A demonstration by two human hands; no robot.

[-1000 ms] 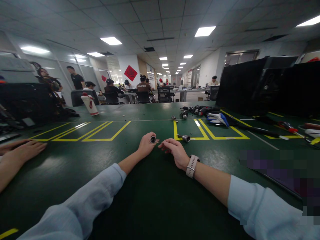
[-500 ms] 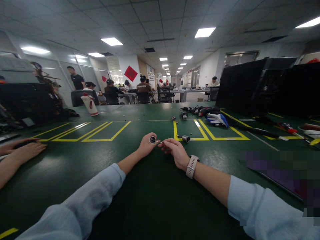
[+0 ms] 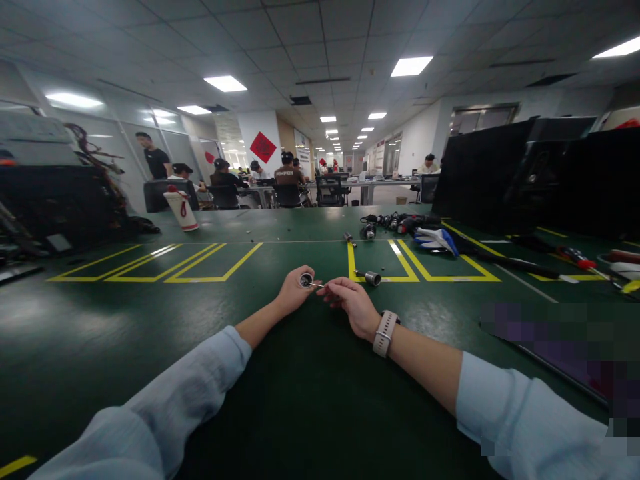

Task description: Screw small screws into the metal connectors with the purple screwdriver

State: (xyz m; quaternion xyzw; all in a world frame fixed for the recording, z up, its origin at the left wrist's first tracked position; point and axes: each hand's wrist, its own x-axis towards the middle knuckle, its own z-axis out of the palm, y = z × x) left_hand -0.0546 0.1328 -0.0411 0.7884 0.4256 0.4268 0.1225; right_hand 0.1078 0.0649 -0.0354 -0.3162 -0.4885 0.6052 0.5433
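Note:
My left hand is closed around a small metal cylinder, its round open end facing me. A thin metal rod spans the gap from the cylinder to the fingertips of my right hand, which pinches it. Whether the rod reaches inside the cylinder I cannot tell. My right wrist wears a watch with a light band. To the right of my hands, another metal cylindrical part with a narrow shaft lies on its side near a yellow tape line.
The green table carries yellow tape outlines. Farther back are a small metal part, a dark round part and a blue-white glove. A white cup stands back left, a screwdriver lies right, and black cases stand behind.
Another person's hands at the left edge of the table have gone out of view. My own hands have kept nearly the same pose, holding the cylinder and the rod.

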